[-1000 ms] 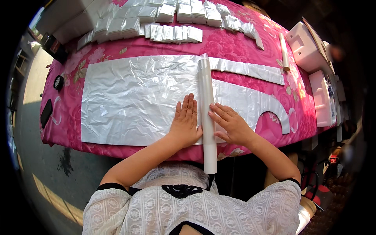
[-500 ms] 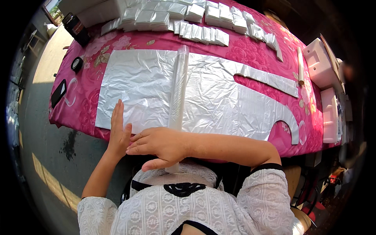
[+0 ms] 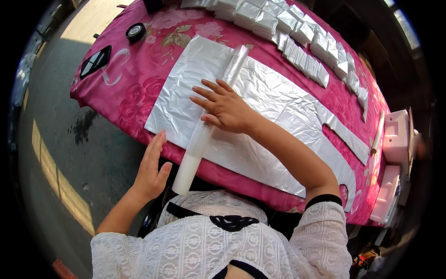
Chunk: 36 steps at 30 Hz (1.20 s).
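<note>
A thin, pale plastic apron (image 3: 274,139) lies spread on the table, its strap ends pointing right. Across its left part runs a tube-like roll (image 3: 188,169), wrapped in clear film, with its near end jutting past the table edge toward my body. My right hand (image 3: 226,108) rests with fingers spread over the roll and the sheet beside it. My left hand (image 3: 152,169) hovers at the near table edge, left of the roll, its fingers stretched out and holding nothing.
A pink flowered cloth (image 3: 134,100) covers the table. Stacks of folded plastic packets (image 3: 260,21) line the far side. At the left are a black phone (image 3: 95,61) and a black round roll (image 3: 135,32). Foam boxes (image 3: 396,139) and a thin tube (image 3: 378,132) sit right.
My right hand has moved away from beside my left hand, up onto the roll. The view has turned, so the table appears tilted. My left hand stays near the table's edge.
</note>
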### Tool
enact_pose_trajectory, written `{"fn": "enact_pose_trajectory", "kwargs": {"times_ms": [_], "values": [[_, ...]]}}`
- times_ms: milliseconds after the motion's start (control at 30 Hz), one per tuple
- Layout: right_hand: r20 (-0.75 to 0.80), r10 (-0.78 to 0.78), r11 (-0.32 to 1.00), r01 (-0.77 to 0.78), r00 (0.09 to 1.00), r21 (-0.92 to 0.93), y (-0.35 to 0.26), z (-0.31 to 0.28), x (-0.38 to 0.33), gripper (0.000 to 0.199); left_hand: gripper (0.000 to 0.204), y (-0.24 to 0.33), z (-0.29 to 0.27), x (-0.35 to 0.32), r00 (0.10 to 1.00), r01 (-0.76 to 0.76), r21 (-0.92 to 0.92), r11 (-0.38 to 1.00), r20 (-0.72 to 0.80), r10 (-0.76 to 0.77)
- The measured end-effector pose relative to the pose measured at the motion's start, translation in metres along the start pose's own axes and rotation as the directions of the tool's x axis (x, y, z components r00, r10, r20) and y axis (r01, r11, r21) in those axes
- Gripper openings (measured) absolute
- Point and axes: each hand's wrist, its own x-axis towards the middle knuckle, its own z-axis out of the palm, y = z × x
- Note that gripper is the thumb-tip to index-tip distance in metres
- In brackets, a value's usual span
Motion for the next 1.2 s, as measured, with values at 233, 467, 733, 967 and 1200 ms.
{"fn": "enact_pose_trajectory", "kwargs": {"times_ms": [233, 467, 733, 967, 1200], "values": [[-0.428, 0.313, 0.944, -0.329, 0.848, 0.039, -0.035, 0.037, 0.118, 0.05, 0.087, 0.006, 0.009, 0.005, 0.971, 0.241, 0.434, 0.868, -0.107, -0.216], [-0.448, 0.803, 0.574, -0.308, 0.393, 0.759, -0.042, 0.05, 0.094, 0.082, 0.061, -0.007, 0.006, 0.001, 0.884, 0.462, -0.316, 0.828, 0.092, -0.458], [-0.001, 0.638, -0.404, 0.336, 0.77, 0.851, -0.051, -0.054, 0.016, 0.073, 0.086, 0.043, 0.031, 0.017, 0.702, 0.647, -0.741, 0.179, 0.671, 0.239], [-0.085, 0.774, -0.173, 0.338, 0.628, 0.925, -0.047, -0.077, -0.033, 0.07, 0.085, 0.08, 0.06, 0.037, 0.778, 0.596, -0.615, 0.516, 0.601, -0.183], [-0.069, 0.77, -0.322, 0.481, 0.634, 0.816, -0.063, -0.063, -0.068, 0.07, 0.074, 0.097, 0.078, 0.035, 0.673, 0.715, -0.651, 0.255, 0.74, 0.003]]}}
